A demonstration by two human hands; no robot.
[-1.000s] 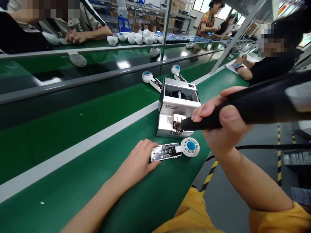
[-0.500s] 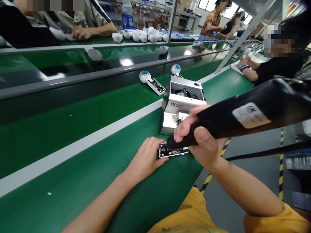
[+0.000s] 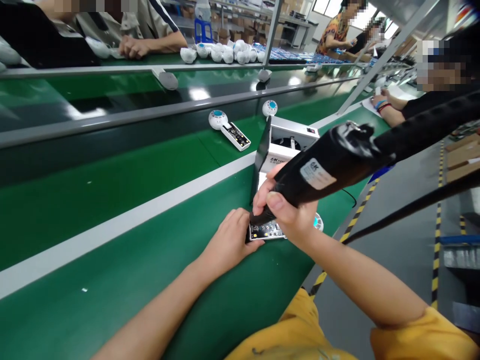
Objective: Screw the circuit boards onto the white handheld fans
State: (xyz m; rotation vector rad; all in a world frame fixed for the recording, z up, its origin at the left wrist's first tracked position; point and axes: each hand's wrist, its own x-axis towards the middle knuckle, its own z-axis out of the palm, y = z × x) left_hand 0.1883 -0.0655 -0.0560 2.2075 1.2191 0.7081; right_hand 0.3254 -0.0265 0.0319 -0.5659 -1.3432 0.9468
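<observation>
My left hand (image 3: 233,239) grips the near end of a white handheld device with an exposed black circuit board (image 3: 264,232), which lies on the green bench. The device's round head (image 3: 318,222) shows partly behind my right wrist. In my right hand (image 3: 290,215) is a thick black electric screwdriver (image 3: 343,150), slanting down to the left. Its lower end is over the board's left end, close to my left fingers; the very tip is hidden. Just behind both hands stands a silver screw feeder (image 3: 281,150), partly covered by the screwdriver and my right fingers.
On the green conveyor (image 3: 168,175) beyond the white edge strip lie another opened device (image 3: 235,136) and a second round-headed one (image 3: 270,108). Several white shells (image 3: 240,51) are piled across the line. A co-worker's hand (image 3: 134,47) rests there. A black cable (image 3: 412,210) hangs at right.
The screwdriver's lower end has shifted left over the board, and its body now tilts more steeply. My left hand keeps its hold on the device. The view has turned slightly.
</observation>
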